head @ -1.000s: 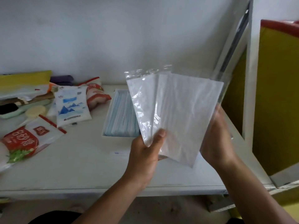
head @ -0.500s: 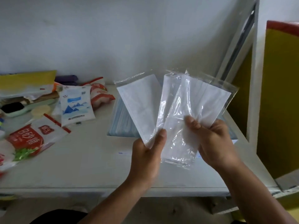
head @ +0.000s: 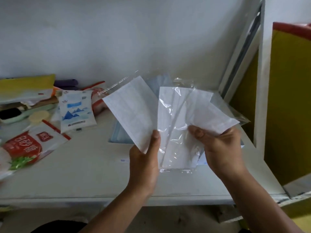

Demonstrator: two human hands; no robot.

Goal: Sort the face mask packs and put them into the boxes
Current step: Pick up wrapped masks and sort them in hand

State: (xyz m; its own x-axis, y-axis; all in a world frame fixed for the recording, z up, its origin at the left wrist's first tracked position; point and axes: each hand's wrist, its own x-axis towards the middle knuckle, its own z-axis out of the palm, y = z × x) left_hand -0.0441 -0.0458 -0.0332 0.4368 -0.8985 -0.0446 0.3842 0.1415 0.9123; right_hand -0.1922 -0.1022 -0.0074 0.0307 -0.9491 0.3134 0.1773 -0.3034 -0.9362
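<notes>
Here left hand (head: 144, 163) and right hand (head: 222, 148) pinch fanned mask packs (head: 134, 115), half-hiding box (head: 117, 137).

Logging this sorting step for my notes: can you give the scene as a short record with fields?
left hand: pinches the leftmost white face mask pack in clear plastic by its lower corner
right hand: grips the rightmost white mask pack
middle pack: fanned between them; holder unclear
behind the packs: open box of blue masks on the white table
</notes>
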